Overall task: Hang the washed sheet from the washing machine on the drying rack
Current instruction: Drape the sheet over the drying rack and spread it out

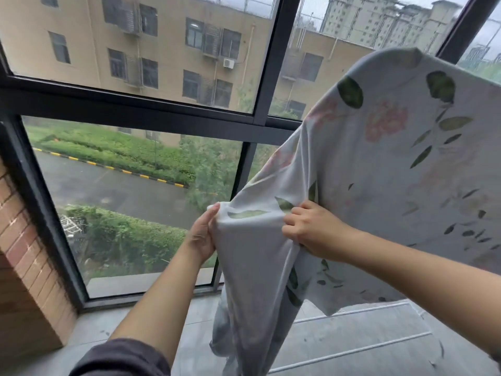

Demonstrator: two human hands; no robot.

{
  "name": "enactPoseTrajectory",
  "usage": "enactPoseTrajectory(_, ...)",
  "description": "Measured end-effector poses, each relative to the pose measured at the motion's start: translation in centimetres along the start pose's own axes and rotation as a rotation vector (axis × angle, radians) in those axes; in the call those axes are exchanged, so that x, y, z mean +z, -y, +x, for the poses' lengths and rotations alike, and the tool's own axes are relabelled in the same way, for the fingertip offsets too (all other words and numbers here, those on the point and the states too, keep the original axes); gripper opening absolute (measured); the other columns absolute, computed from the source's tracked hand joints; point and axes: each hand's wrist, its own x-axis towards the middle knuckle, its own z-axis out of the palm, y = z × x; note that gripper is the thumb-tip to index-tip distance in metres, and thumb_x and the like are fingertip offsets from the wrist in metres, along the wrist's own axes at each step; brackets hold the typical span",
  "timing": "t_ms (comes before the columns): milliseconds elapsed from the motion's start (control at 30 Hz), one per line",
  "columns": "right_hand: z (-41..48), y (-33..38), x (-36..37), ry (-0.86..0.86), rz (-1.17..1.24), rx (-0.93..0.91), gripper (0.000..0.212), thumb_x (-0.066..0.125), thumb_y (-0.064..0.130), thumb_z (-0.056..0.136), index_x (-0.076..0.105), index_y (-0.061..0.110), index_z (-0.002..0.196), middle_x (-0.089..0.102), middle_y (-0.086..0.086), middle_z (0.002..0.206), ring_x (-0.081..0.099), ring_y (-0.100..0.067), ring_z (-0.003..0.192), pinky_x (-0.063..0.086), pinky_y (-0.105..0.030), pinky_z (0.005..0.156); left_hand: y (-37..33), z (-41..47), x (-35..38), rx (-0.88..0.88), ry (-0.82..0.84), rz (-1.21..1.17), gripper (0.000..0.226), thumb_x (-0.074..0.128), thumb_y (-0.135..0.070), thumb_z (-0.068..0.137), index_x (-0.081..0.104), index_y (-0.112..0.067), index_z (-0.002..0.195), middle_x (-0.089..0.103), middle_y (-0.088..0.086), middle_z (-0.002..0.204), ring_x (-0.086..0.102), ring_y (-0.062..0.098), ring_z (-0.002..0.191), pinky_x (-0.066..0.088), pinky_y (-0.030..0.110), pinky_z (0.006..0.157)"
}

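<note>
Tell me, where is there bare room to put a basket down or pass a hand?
Bare floor lies between the brick wall and the hanging sheet, below the window; more shows under the sheet's lower right edge. A hand could likely pass left of the sheet. Crowded centre and right: left hand and right hand grip the cloth.

sheet (393, 185): pale white-grey, printed with green leaves, thin dark stems and faded pink flowers
window frame (135, 104): dark grey, almost black
brick wall (24, 253): reddish-brown bricks with pale mortar lines
floor (352, 335): plain grey with small dark specks
sleeve (122, 359): dark, purplish-grey
building (168, 36): beige-tan with dark windows
kerb (113, 168): yellow and black stripes
hedge (122, 150): green
road (108, 188): dark grey
</note>
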Motion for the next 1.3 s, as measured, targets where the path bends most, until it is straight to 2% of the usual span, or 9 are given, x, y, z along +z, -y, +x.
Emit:
enactPoseTrajectory(233,3.5,-0.2,-1.1,-0.246,0.138,0.082,0.015,0.051,0.023,0.071,0.057,0.018,0.084,0.059,0.0,0.087,0.059,-0.024,0.081,0.046,-0.037,0.077,-12.3,-6.9,0.2,0.324,0.114,0.013,0.054,0.09,-0.034,0.042,0.075,-0.007,0.087,0.073,0.009,0.084,0.07,0.019,0.08,0.057,0.028,0.075)
enactPoseTrajectory(333,6.2,-2.3,-4.4,-0.52,0.181,0.141,0.021,0.049,0.02,0.075,0.061,0.016,0.091,0.063,-0.005,0.103,0.059,-0.026,0.096,0.039,-0.038,0.087,-17.9,-10.5,1.6,0.525,0.063,-0.003,0.02,0.07,-0.026,0.076,0.075,-0.01,0.087,0.073,0.004,0.087,0.069,0.015,0.087,0.056,0.027,0.079)
enactPoseTrajectory(400,7.5,-4.1,-6.9,-0.684,0.211,0.224,0.023,0.052,0.016,0.075,0.059,0.015,0.097,0.061,-0.009,0.11,0.052,-0.025,0.103,0.035,-0.041,0.094,-20.1,-12.0,2.3,0.557,0.086,0.023,0.039,0.042,-0.031,0.094,0.075,-0.01,0.088,0.072,0.006,0.088,0.069,0.018,0.085,0.056,0.027,0.074)
enactPoseTrajectory(500,8.7,-6.0,-10.5,-0.794,0.284,0.389,0.033,0.058,0.014,0.075,0.053,0.015,0.107,0.056,-0.009,0.119,0.047,-0.025,0.111,0.034,-0.045,0.099,-22.4,-14.0,4.3,0.534,0.066,0.136,0.054,0.055,-0.044,0.078,0.068,-0.001,0.107,0.07,0.016,0.101,0.067,0.027,0.095,0.057,0.036,0.077)
enactPoseTrajectory(667,9.6,-7.9,-13.5,-0.684,0.387,0.502,0.041,0.062,0.019,0.08,0.054,0.016,0.121,0.054,-0.007,0.125,0.049,-0.03,0.118,0.028,-0.041,0.103,-26.0,-15.8,6.8,0.671,0.044,0.153,0.037,0.062,-0.03,0.076,0.062,-0.009,0.106,0.064,0.011,0.104,0.058,0.028,0.104,0.044,0.038,0.099)
enactPoseTrajectory(867,9.5,-8.5,-15.7,-0.535,0.454,0.504,0.053,0.05,0.044,0.091,0.037,0.026,0.138,0.045,-0.003,0.14,0.042,-0.026,0.128,0.027,-0.044,0.107,-28.9,-18.4,8.8,0.735,0.034,0.36,0.021,0.044,-0.011,0.086,0.06,-0.006,0.099,0.066,0.011,0.089,0.063,0.023,0.082,0.055,0.03,0.074)
enactPoseTrajectory(1033,11.2,-5.3,-17.7,-0.499,0.584,0.298,0.059,0.054,0.044,0.09,0.032,0.028,0.142,0.043,0.0,0.145,0.042,-0.021,0.13,0.028,-0.04,0.109,-26.0,-17.7,8.5,0.58,-0.048,0.595,0.025,0.038,-0.013,0.098,0.062,-0.012,0.104,0.066,0.009,0.088,0.062,0.02,0.077,0.052,0.028,0.061)
enactPoseTrajectory(1200,13.0,-2.2,-14.9,-0.14,0.442,0.193,0.037,0.048,0.039,0.09,0.05,0.027,0.126,0.058,0.003,0.124,0.053,-0.019,0.117,0.034,-0.04,0.102,-20.3,-14.7,2.9,0.401,-0.305,0.57,0.028,0.035,-0.001,0.096,0.059,-0.003,0.111,0.063,0.019,0.097,0.059,0.023,0.072,0.053,0.022,0.049)
enactPoseTrajectory(1300,13.6,-1.1,-12.2,0.042,0.256,0.144,0.032,0.046,0.034,0.089,0.052,0.026,0.119,0.058,0.001,0.12,0.055,-0.022,0.113,0.035,-0.04,0.096,-13.8,-12.2,-1.4,0.173,-0.405,0.502,0.024,0.038,-0.005,0.096,0.061,-0.01,0.097,0.064,0.01,0.079,0.058,0.017,0.057,0.046,0.017,0.042)
